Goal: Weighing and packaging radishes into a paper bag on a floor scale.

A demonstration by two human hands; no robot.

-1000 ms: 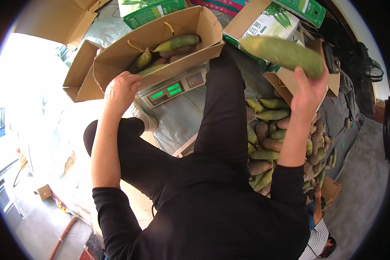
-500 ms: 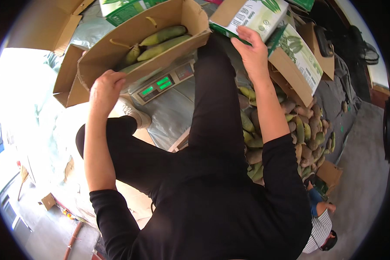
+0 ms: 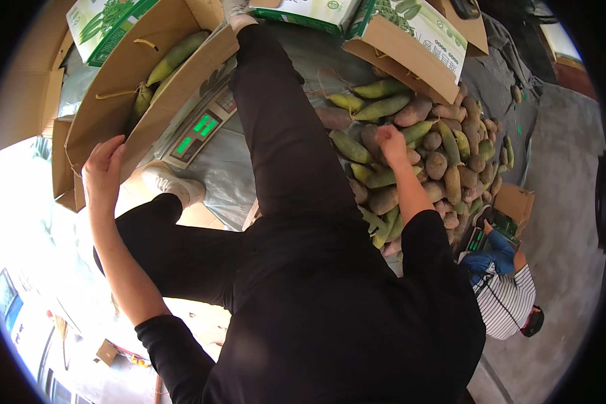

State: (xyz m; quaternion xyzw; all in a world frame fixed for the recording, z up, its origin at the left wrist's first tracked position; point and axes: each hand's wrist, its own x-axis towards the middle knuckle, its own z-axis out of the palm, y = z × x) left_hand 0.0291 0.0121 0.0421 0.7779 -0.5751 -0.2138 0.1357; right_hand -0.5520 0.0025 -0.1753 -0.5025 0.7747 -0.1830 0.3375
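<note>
My left hand (image 3: 103, 172) is beside the near corner of an open cardboard box (image 3: 182, 114), fingers loosely bent and apart, close to its rim. I cannot tell whether it touches the cardboard. Inside the box lie several long green radishes (image 3: 175, 57). Under the box, a scale (image 3: 202, 128) shows lit green digits. To the right, my right hand (image 3: 392, 145) is over a pile of green and brownish, soil-stained radishes (image 3: 435, 165). Its fingers are curled in and slightly blurred, with their tips near a brown radish (image 3: 370, 140); whether it holds anything is unclear.
Printed white-and-green cartons stand at the far side, one open carton (image 3: 411, 57) beside the pile. Another printed box (image 3: 108, 23) is at the far left. My leg (image 3: 283, 128) stretches between scale and pile. At right, a person in a striped shirt (image 3: 501, 303) bends near a cardboard box (image 3: 515, 209).
My right hand has left the cartons at the far side and come down over the radish pile. My left hand's fingers have loosened at the box. The whole view has shifted rightward.
</note>
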